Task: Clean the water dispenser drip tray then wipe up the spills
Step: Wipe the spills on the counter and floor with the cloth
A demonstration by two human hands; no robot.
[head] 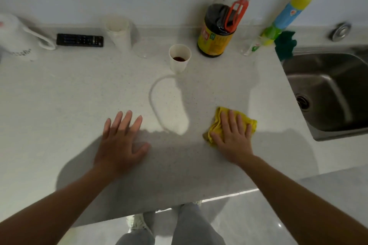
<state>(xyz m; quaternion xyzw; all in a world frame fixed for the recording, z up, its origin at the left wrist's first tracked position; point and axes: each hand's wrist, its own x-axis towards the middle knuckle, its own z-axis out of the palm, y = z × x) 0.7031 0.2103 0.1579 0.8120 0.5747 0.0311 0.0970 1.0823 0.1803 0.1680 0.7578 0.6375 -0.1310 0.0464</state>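
Left hand (121, 145) flat on pale speckled surface (59, 95), fingers (123, 123) spread, empty. Right hand (233, 137) pressing crumpled yellow cloth (215, 123) flat, fingers splayed over it, not clamped. Faint wet outline of clear spill (167, 105) just up-left of cloth, between both hands, long axis running away from body toward white paper cup with dark liquid (179, 57). Right hand nearer; likely sweep left-forward. Drip tray not visible.

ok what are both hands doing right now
left hand: open, flat on the counter, holding nothing
right hand: open, pressed flat on the yellow cloth
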